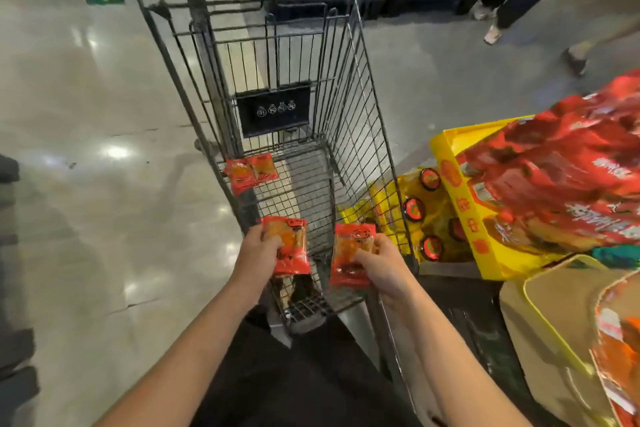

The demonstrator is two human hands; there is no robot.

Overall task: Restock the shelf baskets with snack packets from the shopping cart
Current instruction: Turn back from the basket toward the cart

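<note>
Each hand's got a red snack packet: left hand (258, 248) fingers wrapped round one (289, 246), right hand (381, 263) round another (351, 255). Both packets upright over the shopping cart (360, 87); the yellow shelf basket (460, 204) sits off right, so right hand's closer

A single head view is given, so no overlap with a second view can be told. The scene is seen from the person's head, faced forward and steeply down, wide-angle, with edges bent. The shopping cart (277, 135) is taken as landmark: it is centred, viewed from above its near end, its basket floor seen close. Forearms are seen entering from the bottom edge toward the cart. Right of the cart, shelf stock is cut off by the frame edge.
</note>
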